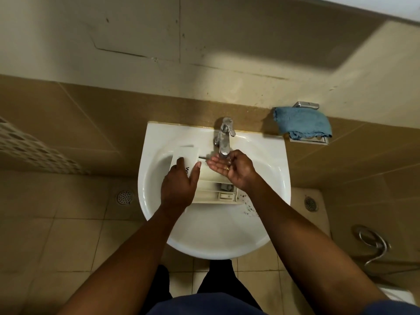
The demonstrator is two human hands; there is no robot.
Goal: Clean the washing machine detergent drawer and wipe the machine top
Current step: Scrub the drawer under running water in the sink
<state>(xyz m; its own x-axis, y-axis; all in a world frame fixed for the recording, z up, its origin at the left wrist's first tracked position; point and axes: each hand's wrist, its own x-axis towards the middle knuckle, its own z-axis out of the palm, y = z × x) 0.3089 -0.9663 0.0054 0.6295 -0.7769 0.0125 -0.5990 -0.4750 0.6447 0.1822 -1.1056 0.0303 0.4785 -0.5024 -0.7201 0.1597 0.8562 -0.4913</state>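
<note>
Two bare forearms in from the near edge, above dark trousers and a blue shirt hem. Chrome hose (372, 244) coiled on the floor at the near right, well apart from everything else.

White washbasin (213, 242) fixed against the far wall, near rim bare. Dark specks (248, 209) scattered on the bowl, just right of the drawer's near right corner. Round floor drains either side of the basin: left drain (124, 197), right drain (311, 203).

Detergent drawer (216, 180) inside the bowl, in its far half, lying lengthwise left to right. White front panel at the left end; open compartments facing up at the right.

Left hand (179, 185) at the panel end: grips the panel, thumb along its right edge, fingers (181, 160) laid over its face and partly covering black lettering.

Right hand (238, 171) above the drawer's far right part, directly under the spout: palm up, cupped, fingers loosely extended and close together, holding nothing. Ring on one finger.

Chrome tap (223, 137) at the far centre of the basin, spout pointing near, its tip just above the right palm. Cannot tell whether water runs.

Blue cloth (302, 122) draped over a metal wall rack (309, 139), far right of the basin, apart from the tap. White perforated panel (34, 151) at the far left edge. Beyond, beige tiled wall, then plaster with a long crack (118, 52).
</note>
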